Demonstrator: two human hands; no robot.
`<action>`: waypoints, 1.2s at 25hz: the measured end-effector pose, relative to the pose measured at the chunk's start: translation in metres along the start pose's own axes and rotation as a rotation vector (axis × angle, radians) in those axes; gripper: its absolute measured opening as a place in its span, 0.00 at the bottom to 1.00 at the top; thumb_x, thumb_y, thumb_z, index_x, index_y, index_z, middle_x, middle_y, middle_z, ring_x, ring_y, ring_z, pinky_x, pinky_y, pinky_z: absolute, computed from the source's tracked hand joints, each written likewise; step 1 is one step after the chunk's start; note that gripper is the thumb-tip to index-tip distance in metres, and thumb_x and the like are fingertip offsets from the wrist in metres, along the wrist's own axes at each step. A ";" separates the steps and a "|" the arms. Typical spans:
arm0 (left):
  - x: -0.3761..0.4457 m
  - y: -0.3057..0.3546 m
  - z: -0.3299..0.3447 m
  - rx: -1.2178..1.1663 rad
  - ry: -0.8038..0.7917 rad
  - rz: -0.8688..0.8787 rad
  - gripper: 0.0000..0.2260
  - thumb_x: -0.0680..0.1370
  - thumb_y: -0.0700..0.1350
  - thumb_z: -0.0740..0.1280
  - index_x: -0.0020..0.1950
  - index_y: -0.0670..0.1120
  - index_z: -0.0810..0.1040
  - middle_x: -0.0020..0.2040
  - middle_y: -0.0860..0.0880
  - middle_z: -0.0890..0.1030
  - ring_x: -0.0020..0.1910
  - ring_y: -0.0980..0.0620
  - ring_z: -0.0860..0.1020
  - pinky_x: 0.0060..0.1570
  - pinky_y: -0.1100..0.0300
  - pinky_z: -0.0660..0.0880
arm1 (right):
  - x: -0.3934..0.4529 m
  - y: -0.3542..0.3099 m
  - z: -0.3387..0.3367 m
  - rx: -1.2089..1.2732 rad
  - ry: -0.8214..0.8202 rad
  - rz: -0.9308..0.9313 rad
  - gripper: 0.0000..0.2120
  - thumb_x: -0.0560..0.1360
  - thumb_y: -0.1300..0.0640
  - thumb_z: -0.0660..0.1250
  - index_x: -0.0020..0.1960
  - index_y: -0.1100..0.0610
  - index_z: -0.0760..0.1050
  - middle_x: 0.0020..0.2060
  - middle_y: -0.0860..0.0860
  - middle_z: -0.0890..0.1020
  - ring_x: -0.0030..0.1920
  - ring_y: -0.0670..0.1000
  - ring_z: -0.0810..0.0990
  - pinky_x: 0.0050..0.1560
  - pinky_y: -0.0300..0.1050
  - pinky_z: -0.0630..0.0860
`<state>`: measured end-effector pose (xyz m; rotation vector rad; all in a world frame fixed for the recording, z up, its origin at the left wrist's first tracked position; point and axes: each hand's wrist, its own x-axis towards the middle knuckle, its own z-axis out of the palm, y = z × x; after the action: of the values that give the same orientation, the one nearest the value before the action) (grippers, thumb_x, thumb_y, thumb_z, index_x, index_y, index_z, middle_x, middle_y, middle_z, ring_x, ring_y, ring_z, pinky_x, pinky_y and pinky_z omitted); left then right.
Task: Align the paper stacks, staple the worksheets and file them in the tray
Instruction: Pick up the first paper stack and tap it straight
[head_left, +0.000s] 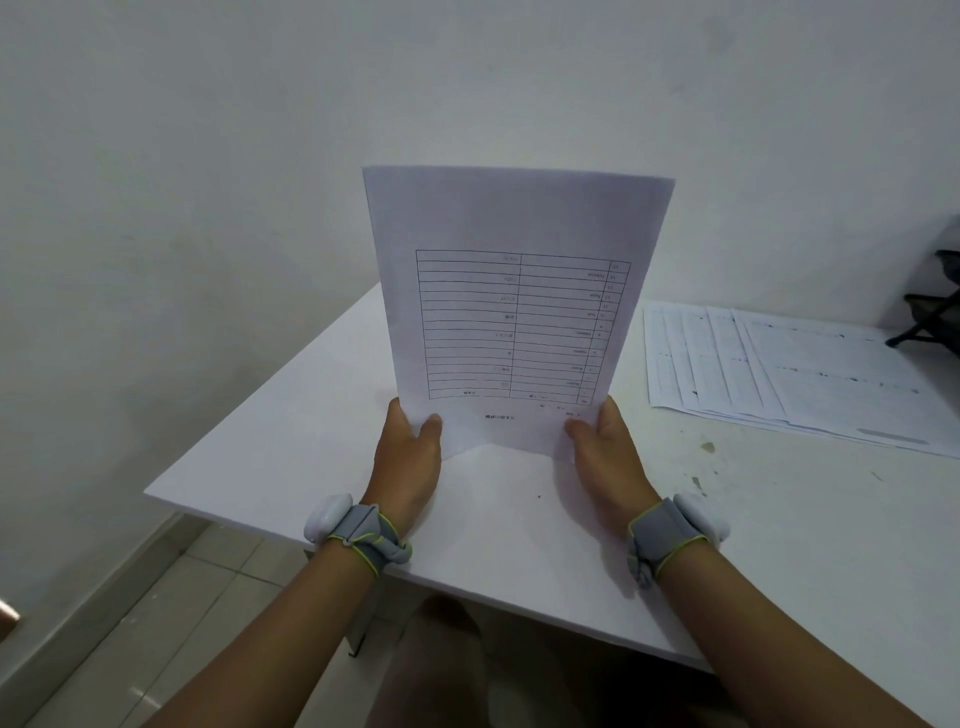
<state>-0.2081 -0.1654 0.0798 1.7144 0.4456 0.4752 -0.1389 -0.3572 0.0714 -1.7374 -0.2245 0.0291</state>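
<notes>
White table (291, 431): stack (519, 312) upright on it, left hand (408, 457) and right hand (605, 452) pinching its lower corners. Loose sheets (779, 374) right of stack.

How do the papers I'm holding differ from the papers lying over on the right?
The held papers stand upright on their bottom edge on the table, while the right papers lie flat. The held papers are squared up, gripped by the left hand and right hand; the right papers are fanned out, untouched. Both are white printed sheets.
</notes>
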 end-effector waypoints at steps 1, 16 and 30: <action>0.002 0.000 0.001 0.029 0.000 0.000 0.12 0.81 0.43 0.59 0.64 0.54 0.67 0.57 0.55 0.75 0.54 0.52 0.73 0.54 0.60 0.65 | 0.003 -0.001 -0.001 -0.039 -0.007 -0.011 0.18 0.79 0.60 0.57 0.64 0.44 0.68 0.62 0.44 0.77 0.63 0.51 0.76 0.67 0.50 0.71; 0.036 -0.001 0.000 0.273 0.028 0.041 0.15 0.80 0.42 0.58 0.67 0.48 0.66 0.51 0.55 0.75 0.48 0.51 0.75 0.45 0.62 0.68 | 0.025 -0.005 0.004 -0.374 0.000 -0.054 0.14 0.78 0.58 0.59 0.63 0.51 0.71 0.54 0.45 0.81 0.51 0.53 0.79 0.54 0.50 0.76; 0.084 -0.017 0.010 0.858 0.052 0.100 0.24 0.80 0.45 0.61 0.75 0.49 0.59 0.66 0.45 0.72 0.65 0.42 0.68 0.62 0.49 0.62 | 0.070 0.019 0.022 -0.812 0.187 0.035 0.19 0.71 0.42 0.66 0.59 0.49 0.72 0.48 0.44 0.82 0.52 0.52 0.79 0.54 0.49 0.65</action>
<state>-0.1324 -0.1252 0.0674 2.5624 0.6607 0.4257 -0.0711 -0.3270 0.0562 -2.5347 -0.0639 -0.2275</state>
